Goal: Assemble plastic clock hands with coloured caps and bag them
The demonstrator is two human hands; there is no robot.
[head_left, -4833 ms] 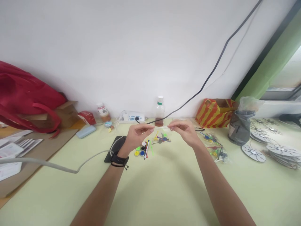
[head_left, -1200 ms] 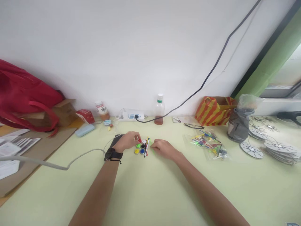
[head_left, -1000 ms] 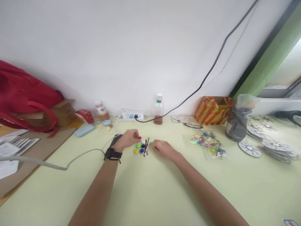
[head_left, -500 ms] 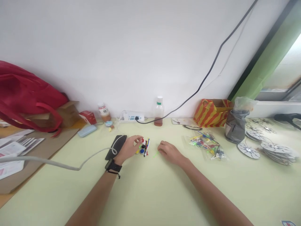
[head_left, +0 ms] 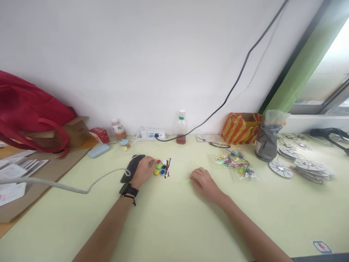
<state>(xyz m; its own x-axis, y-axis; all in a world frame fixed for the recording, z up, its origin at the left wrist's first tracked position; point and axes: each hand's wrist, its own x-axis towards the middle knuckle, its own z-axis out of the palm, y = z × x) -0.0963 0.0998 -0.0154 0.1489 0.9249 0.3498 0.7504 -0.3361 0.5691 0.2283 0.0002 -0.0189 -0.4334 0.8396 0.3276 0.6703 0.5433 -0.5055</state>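
Note:
My left hand point(head_left: 143, 171), wearing a dark watch, rests beside the small round pieces, its fingers loosely bent and holding nothing I can see. Closest to its fingertips is a red round piece point(head_left: 158, 161). With it in two columns are white point(head_left: 164, 162), green point(head_left: 159, 166), black point(head_left: 164, 167), yellow point(head_left: 156, 172) and blue point(head_left: 163, 172) pieces. A row of thin coloured sticks point(head_left: 168, 169) lies along their right side. Farther right, my right hand point(head_left: 204, 183) is on the table with its fingers closed on a thin bright-green stick point(head_left: 185, 181), partly hidden by them.
A dark phone-like slab point(head_left: 127, 174) lies under the left wrist, with a grey cable point(head_left: 100, 183) looping over it. Plastic bags of coloured sticks point(head_left: 236, 163) lie right. Stacked white discs point(head_left: 313, 169) are at far right. A bottle point(head_left: 181, 127) stands by the wall.
My left fingers have drawn back left from the round pieces, uncovering the red, green and yellow ones. My right hand has shifted slightly right and nearer me. The view has shifted a little.

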